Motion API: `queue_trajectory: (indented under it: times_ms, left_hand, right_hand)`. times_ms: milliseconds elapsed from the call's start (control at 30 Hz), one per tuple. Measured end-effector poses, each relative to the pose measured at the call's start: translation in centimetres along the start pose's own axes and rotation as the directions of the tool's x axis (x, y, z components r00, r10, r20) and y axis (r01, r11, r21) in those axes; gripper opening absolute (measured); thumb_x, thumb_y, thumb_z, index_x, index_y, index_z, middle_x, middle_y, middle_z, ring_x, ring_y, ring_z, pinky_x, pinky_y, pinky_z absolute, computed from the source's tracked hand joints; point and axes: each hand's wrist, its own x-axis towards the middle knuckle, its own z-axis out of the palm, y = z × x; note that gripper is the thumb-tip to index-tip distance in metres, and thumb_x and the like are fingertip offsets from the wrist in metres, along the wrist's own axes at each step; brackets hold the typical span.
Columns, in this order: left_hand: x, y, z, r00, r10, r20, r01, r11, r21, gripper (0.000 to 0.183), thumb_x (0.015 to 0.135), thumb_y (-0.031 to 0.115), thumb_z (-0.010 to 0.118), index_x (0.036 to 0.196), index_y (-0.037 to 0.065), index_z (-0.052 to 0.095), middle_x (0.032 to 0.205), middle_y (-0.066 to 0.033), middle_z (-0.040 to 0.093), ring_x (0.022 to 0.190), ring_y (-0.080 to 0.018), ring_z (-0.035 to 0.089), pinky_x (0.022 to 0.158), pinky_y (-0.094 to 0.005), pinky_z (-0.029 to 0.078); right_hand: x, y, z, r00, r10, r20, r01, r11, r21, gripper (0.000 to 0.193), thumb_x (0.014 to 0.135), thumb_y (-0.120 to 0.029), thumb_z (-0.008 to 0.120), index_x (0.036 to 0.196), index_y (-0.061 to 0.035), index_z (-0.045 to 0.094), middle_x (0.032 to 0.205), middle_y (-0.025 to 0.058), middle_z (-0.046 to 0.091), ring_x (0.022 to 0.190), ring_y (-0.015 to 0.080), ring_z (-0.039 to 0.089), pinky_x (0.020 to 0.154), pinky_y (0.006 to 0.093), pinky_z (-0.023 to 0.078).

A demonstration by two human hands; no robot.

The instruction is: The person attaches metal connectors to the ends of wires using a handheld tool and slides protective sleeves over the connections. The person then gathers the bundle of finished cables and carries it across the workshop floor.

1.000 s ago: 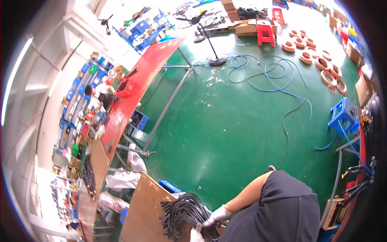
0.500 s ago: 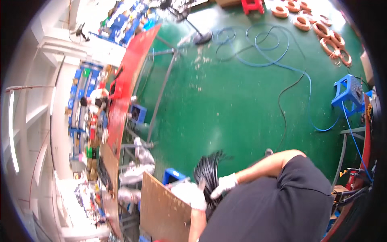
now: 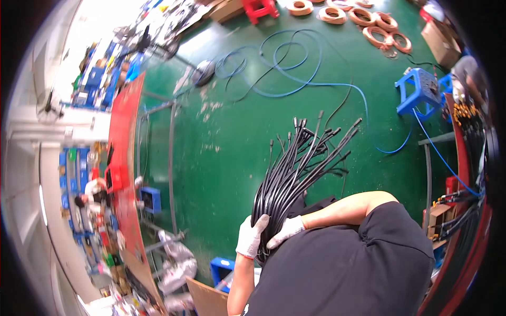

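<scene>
A thick bundle of black cables (image 3: 284,181) with small connectors on their far ends fans out ahead of my body, over the green floor. Around its near part, my left hand (image 3: 251,237) in a white glove grips from the left, thumb across the cables. My right hand (image 3: 285,231), gloved as well, is wrapped against the bundle's right side close to my black shirt. Both hands are closed on the cables. The bundle's near end is hidden behind my hands and torso.
A wooden board (image 3: 208,297) and a blue bin (image 3: 221,271) stand at lower left. The red-topped table (image 3: 126,152) runs along the left. A blue hose (image 3: 316,84) loops over the floor. Blue stools (image 3: 419,92) and another person (image 3: 469,79) are at right; orange coils (image 3: 377,37) lie far off.
My view has turned to the right. The cable bundle has swung away from the wooden board and now spreads out in front of me, still held by both hands.
</scene>
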Motion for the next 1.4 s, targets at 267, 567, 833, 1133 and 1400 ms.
queue_trajectory:
  times_ms: [267, 567, 833, 1133, 1400]
  left_hand:
    - [15.7, 13.3, 1.3, 0.93, 0.08, 0.358, -0.189, 0.94, 0.283, 0.043, 0.098, 0.037, 0.073, 0.11, -0.004, 0.071, 0.098, -0.0075, 0.075, 0.087, -0.0146, 0.066, 0.08, -0.0323, 0.054]
    - [30.8, 26.7, 9.5, 0.886, 0.05, 0.461, -0.335, 0.758, 0.56, 0.043, 0.099, 0.04, 0.072, 0.098, -0.002, 0.074, 0.087, -0.0044, 0.073, 0.081, -0.0118, 0.063, 0.075, -0.0324, 0.052]
    - [39.7, 42.9, 17.6, 0.882, 0.09, 0.462, -0.408, 0.638, 0.653, 0.04, 0.1, 0.036, 0.071, 0.095, -0.004, 0.071, 0.077, -0.0064, 0.067, 0.073, -0.0119, 0.058, 0.069, -0.0344, 0.05]
    - [49.7, 53.9, 27.5, 0.815, 0.073, 0.575, -0.502, 0.585, 0.637, 0.052, 0.098, 0.049, 0.069, 0.106, -0.003, 0.072, 0.094, -0.019, 0.076, 0.089, -0.0263, 0.072, 0.083, -0.0388, 0.055]
    - [61.4, 66.0, 33.6, 0.708, 0.028, 0.706, -0.457, 0.78, 0.428, 0.057, 0.1, 0.051, 0.065, 0.119, -0.003, 0.069, 0.107, -0.0156, 0.075, 0.1, -0.0234, 0.07, 0.091, -0.0367, 0.053]
  right_hand:
    - [0.0, -10.0, -14.4, 0.896, 0.063, -0.44, 0.083, 0.949, 0.305, 0.07, 0.088, -0.054, 0.082, 0.13, 0.0004, 0.071, 0.126, 0.0143, 0.073, 0.116, 0.0221, 0.068, 0.105, 0.0363, 0.053]
    - [-0.9, -12.6, -30.4, 0.781, 0.163, -0.603, 0.117, 0.91, 0.398, 0.061, 0.087, -0.041, 0.085, 0.13, -0.0015, 0.07, 0.128, 0.0092, 0.072, 0.117, 0.018, 0.065, 0.108, 0.035, 0.05]
    - [-3.2, -18.3, -48.6, 0.757, -0.023, -0.653, 0.254, 0.931, 0.263, 0.061, 0.079, -0.05, 0.087, 0.121, -0.0067, 0.074, 0.116, 0.0107, 0.076, 0.108, 0.0227, 0.069, 0.097, 0.0394, 0.054]
    - [-6.2, -18.0, -63.1, 0.591, 0.021, -0.807, 0.237, 0.951, 0.198, 0.053, 0.083, -0.043, 0.085, 0.117, -0.0039, 0.074, 0.11, 0.0111, 0.075, 0.106, 0.0231, 0.069, 0.097, 0.0364, 0.054]
    - [-10.0, -22.1, -79.2, 0.493, 0.194, -0.848, 0.567, 0.667, 0.483, 0.048, 0.092, -0.022, 0.078, 0.135, -0.0021, 0.067, 0.125, 0.0087, 0.072, 0.114, 0.0217, 0.068, 0.103, 0.0389, 0.054]
